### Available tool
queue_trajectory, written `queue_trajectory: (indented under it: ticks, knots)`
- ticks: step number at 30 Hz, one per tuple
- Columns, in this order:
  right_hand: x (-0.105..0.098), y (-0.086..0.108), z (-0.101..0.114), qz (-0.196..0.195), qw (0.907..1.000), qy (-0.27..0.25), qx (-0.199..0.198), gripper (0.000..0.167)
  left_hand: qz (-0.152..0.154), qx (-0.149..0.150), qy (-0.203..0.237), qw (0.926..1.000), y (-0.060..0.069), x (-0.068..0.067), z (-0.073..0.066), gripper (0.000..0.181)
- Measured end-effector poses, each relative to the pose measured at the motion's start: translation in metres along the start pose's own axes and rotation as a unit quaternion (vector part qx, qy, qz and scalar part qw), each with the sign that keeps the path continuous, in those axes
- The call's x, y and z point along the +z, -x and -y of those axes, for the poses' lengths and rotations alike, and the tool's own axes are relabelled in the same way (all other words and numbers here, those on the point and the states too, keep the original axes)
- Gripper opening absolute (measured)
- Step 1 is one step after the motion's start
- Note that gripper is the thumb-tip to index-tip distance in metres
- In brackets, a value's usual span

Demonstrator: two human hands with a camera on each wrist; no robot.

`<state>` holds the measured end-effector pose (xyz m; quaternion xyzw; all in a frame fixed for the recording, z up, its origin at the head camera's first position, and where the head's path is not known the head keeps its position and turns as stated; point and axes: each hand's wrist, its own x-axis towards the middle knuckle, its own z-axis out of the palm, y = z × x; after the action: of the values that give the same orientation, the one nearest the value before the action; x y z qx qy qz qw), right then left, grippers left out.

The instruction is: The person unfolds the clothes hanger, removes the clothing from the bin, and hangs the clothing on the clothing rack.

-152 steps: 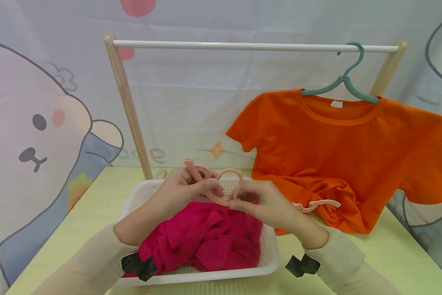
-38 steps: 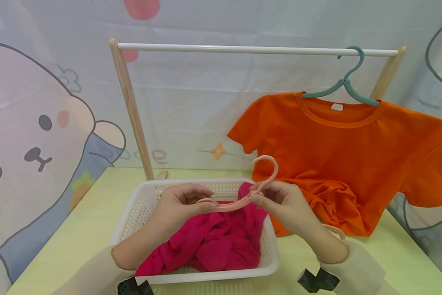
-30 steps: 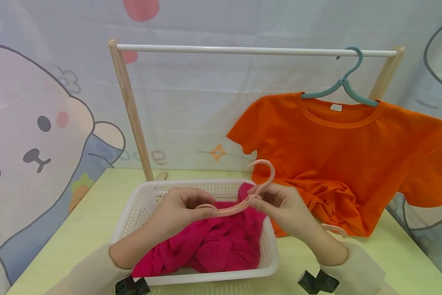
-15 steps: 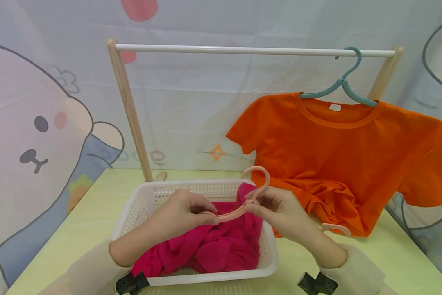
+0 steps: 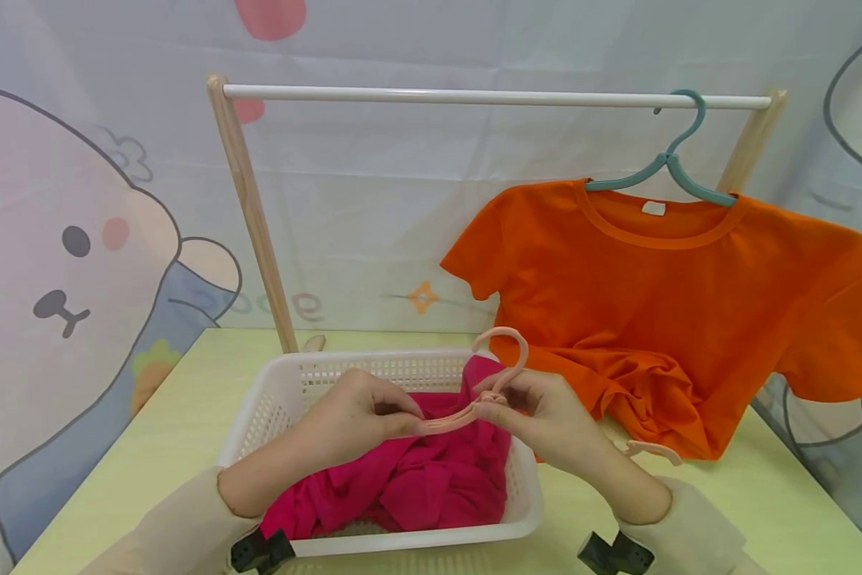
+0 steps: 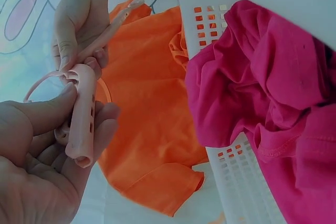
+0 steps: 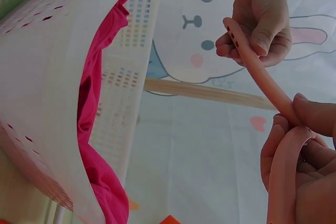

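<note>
Both hands hold a pink folding clothes hanger (image 5: 454, 420) over the basket in the head view. My left hand (image 5: 359, 415) pinches one hanger arm near its end, with the thumb on the near side. At the joint below the upright hook, my right hand (image 5: 538, 411) grips it between thumb and fingers. The left wrist view shows the slotted hanger arm (image 6: 83, 121) in the left hand and the other arm (image 6: 107, 32) running past the right hand. In the right wrist view, this second arm (image 7: 283, 182) points down from the right hand.
Below the hands, a white plastic basket (image 5: 416, 545) holds crumpled magenta cloth (image 5: 438, 487). Behind is a rack with a white rail (image 5: 431, 96) and wooden posts. An orange T-shirt (image 5: 653, 295) hangs at its right on a teal hanger (image 5: 678, 164), its lower part bunched on the table (image 5: 164, 415).
About five seconds ago the hook curved between the two hands; now it stands up above the right hand. Over the last second both hands and the hanger have dropped slightly.
</note>
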<state>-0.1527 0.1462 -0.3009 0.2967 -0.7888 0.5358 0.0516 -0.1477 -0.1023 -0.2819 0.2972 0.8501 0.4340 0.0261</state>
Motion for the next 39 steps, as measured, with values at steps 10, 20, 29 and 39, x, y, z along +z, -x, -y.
queue_trajectory:
  ticks: [10, 20, 29, 39]
  knots:
    - [-0.004, 0.001, 0.003, -0.004, 0.9999, 0.014, 0.003, 0.008, -0.037, -0.018, 0.043, 0.9982, 0.001, 0.0, 0.001, 0.01]
    - [-0.006, 0.001, 0.001, -0.016, 0.9998, -0.001, 0.011, 0.008, -0.1, -0.057, 0.134, 0.9842, 0.004, -0.003, 0.003, 0.018]
    - [-0.008, 0.003, 0.002, -0.028, 0.9996, 0.0, 0.006, 0.008, -0.14, -0.029, 0.168, 0.9755, 0.012, -0.009, 0.008, 0.021]
    - [-0.014, 0.004, 0.005, -0.047, 0.9989, 0.003, -0.009, 0.008, -0.185, -0.029, 0.185, 0.9649, 0.021, -0.015, 0.013, 0.022]
